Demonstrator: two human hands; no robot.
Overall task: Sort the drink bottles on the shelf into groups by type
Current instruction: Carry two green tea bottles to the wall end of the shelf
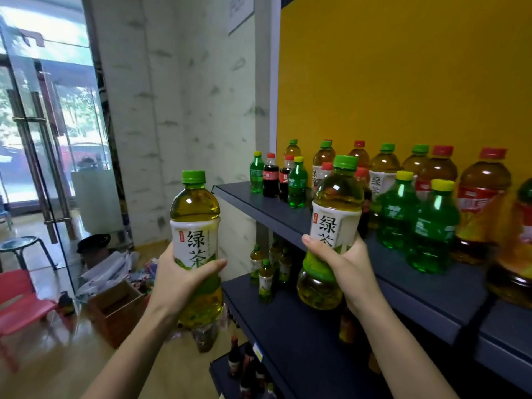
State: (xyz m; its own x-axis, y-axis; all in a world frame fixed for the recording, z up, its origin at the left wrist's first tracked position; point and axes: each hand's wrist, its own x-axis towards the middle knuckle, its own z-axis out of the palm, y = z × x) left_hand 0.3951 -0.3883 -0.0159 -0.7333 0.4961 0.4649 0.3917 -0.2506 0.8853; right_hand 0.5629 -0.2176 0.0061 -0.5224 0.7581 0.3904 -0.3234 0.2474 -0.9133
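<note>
Left hand [184, 275]: curled round the lower label of a green tea [195, 208], thumb across the front; holds it upright in the air, left of the shelves and clear of them.
Right hand [345, 263]: wrapped round the waist of a second green tea [338, 197], which tilts slightly and hangs in front of the top shelf's near edge.
Held pair: same white label, same green caps, side by side and well apart.
Top shelf [276, 214]: dark blue board against a yellow wall [403, 82], with mixed bottles standing on it.
Far left of top shelf: small sodas [298, 185] in green plastic, mixed with small colas [270, 180].
Back row: green-cap teas [384, 165] alternate with red-cap ones.
Right, near: two big sodas [431, 231] with yellow caps, just beside red-cap teas [479, 191].
Middle shelf [288, 326]: a cluster of small green teas [265, 280] at the far left.
Bottom shelf: dark bottles [234, 358], too dim to tell the type.
Floor, left: open box [118, 309], red chair [23, 306], stool [20, 246].
Far left: glass door [43, 139].
</note>
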